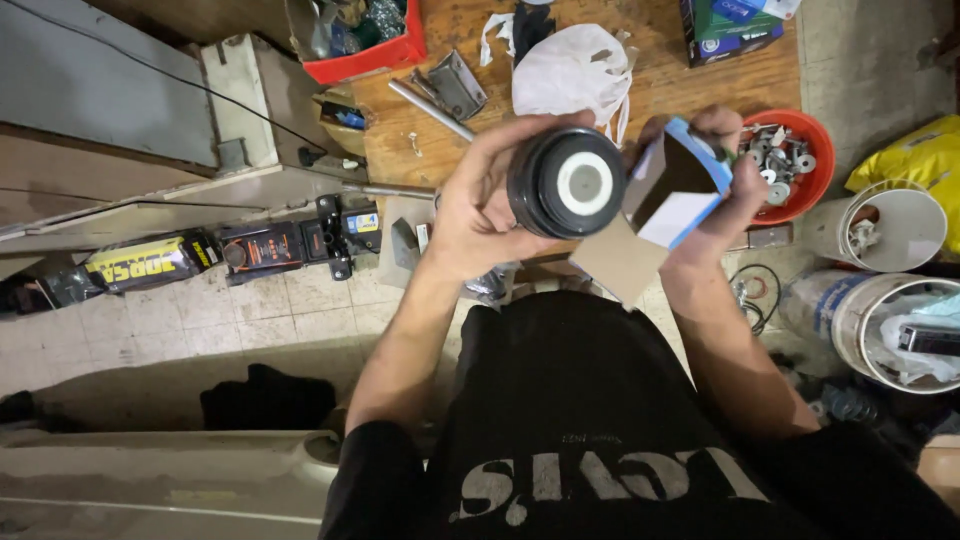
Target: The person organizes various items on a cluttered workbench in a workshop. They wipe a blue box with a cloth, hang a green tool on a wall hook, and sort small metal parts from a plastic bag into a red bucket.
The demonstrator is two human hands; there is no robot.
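Note:
My left hand (478, 205) grips a black round part (566, 182) with a white disc at its centre, held up in front of my chest with its flat face toward the camera. Just to its right, my right hand (722, 190) holds a small open cardboard box (677, 185), blue outside and white on one flap, its dark mouth facing the round part. The part and the box almost touch. Both hands hover above a wooden board (660, 85) on the floor.
A red bowl of washers and bolts (800, 160) sits right of my right hand. White buckets (895, 225) stand further right. A white plastic bag (570, 70), metal brackets (452, 85) and a red tray (365, 55) lie on the board. A floor jack (290, 245) lies at left.

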